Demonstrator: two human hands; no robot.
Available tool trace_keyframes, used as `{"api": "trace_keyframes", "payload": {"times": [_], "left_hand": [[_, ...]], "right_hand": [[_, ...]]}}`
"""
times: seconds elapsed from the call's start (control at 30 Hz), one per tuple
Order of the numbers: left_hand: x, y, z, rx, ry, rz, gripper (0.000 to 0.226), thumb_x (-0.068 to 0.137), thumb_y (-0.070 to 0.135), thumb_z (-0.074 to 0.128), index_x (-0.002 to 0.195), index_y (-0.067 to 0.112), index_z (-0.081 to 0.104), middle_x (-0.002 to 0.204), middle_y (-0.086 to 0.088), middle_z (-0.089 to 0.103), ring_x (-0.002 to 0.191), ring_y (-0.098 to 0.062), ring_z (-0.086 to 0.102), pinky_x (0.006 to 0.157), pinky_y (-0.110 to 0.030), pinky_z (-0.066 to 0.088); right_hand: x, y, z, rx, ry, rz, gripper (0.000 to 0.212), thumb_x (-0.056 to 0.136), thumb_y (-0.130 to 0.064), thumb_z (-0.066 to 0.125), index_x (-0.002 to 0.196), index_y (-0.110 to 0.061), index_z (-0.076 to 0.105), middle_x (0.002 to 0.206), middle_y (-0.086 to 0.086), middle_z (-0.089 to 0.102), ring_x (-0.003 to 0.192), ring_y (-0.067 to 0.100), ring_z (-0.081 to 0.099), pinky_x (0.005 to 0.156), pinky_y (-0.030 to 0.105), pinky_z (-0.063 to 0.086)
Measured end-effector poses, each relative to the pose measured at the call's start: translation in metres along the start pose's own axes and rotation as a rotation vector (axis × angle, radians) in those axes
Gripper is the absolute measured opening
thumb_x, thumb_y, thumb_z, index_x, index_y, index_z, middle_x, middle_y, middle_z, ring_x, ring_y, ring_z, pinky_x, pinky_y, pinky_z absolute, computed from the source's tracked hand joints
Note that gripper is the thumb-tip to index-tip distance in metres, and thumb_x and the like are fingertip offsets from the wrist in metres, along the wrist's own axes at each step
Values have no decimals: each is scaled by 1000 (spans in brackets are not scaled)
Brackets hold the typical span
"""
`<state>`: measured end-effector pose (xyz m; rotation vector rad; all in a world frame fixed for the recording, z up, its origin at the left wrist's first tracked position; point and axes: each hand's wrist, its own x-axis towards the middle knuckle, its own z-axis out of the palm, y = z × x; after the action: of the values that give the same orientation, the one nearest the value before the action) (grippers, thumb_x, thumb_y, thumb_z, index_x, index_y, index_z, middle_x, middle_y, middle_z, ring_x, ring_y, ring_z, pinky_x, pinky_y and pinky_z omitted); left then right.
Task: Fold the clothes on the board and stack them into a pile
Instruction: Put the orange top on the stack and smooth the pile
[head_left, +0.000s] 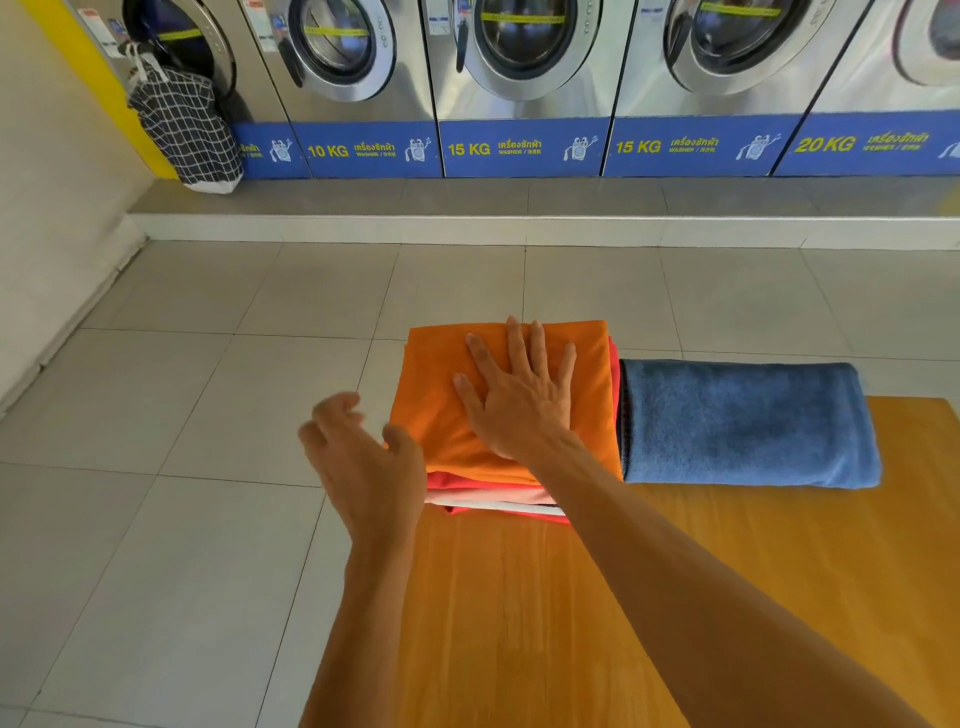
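Bright, even daylight fills the scene, with soft shadows only. The board (675, 597) shows a pale sheen near its left edge, and the floor (208, 415) tiles reflect light faintly. The left hand (363, 462) is motion-blurred at the fingers (337, 410). Wide-angle distortion bends the washers (519, 78) and step outward toward the top corners. Focus is slightly soft overall.

Steel washing machines (519, 78) line the back wall, a checked laundry bag (184, 124) standing at the left.
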<state>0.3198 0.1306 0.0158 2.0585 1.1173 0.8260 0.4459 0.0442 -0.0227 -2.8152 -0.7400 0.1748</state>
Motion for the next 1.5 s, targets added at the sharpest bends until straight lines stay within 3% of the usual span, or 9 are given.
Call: {"api": "trace_keyframes", "payload": {"times": [0.07, 0.2, 0.3, 0.43, 0.67, 1.0, 1.17, 1.3, 1.5], "left_hand": [[6, 23, 15, -21, 49, 323, 31, 92, 7, 52, 122, 9, 59, 126, -14, 56, 113, -26, 58, 89, -30, 52], [21, 7, 74, 290, -458, 572, 70, 100, 55, 11, 154, 14, 29, 162, -9, 26, 150, -29, 23, 120, -50, 25], [34, -32, 95, 475, -635, 459, 75, 95, 63, 1, 158, 24, -3, 167, -2, 0, 154, -23, 2, 122, -55, 5], [40, -17, 91, 502, -607, 326, 74, 97, 59, 1, 157, 15, -3, 166, -6, -7, 153, -24, -5, 122, -52, -4], [12, -4, 119, 527, -540, 603, 82, 91, 64, 4, 157, 16, -4, 166, -8, -5, 153, -29, -5, 123, -47, -2], [38, -29, 104, 296, -549, 150, 71, 100, 56, 9, 158, 18, -2, 166, -6, -3, 153, -27, -1, 120, -48, -1], [67, -37, 89, 233, -191, 19, 50, 103, 42, 32, 121, 6, 61, 115, -14, 67, 104, -31, 61, 90, -46, 51], [84, -25, 83, 140, -342, -79, 54, 101, 52, 34, 81, 10, 60, 74, -4, 60, 76, -25, 62, 65, -33, 46], [97, -3, 95, 90, -439, -225, 55, 94, 63, 41, 68, 15, 49, 64, -2, 49, 61, -18, 49, 57, -29, 39]], "right_hand": [[-10, -3, 0, 13, 59, 4, 66, 102, -63, 14, 161, -36, 3, 170, 6, -10, 155, 31, -15, 120, 63, -9], [-30, 15, 3, -51, 45, 62, 75, 100, -63, 23, 162, -29, -4, 169, 4, -13, 156, 28, -14, 122, 61, -10], [-38, 49, -1, 20, 81, 254, 63, 104, -52, 8, 162, -29, 0, 170, -3, -5, 157, 22, -10, 122, 61, -4], [-41, 71, -12, 54, 30, 401, 63, 105, -47, 11, 162, -24, -2, 171, 3, -4, 156, 25, -12, 121, 63, -7], [-14, 36, -12, 65, 100, 117, 69, 99, -49, 1, 163, -21, 5, 171, 2, -5, 157, 21, -10, 125, 53, -7], [-24, 53, 1, 271, 81, 408, 73, 104, -53, 16, 161, -15, -9, 170, 1, -9, 156, 18, -11, 126, 50, -7], [-49, 62, -11, 276, 460, 510, 42, 98, -37, 49, 133, -14, 53, 129, 9, 58, 117, 28, 51, 101, 45, 35], [-51, 65, -24, 523, 367, 629, 28, 100, -44, 44, 95, -18, 55, 87, -1, 64, 74, 19, 59, 80, 45, 53], [-15, 81, -36, 747, 73, 709, 58, 85, -75, 47, 76, -19, 62, 75, 0, 65, 74, 21, 65, 65, 35, 50]]}}
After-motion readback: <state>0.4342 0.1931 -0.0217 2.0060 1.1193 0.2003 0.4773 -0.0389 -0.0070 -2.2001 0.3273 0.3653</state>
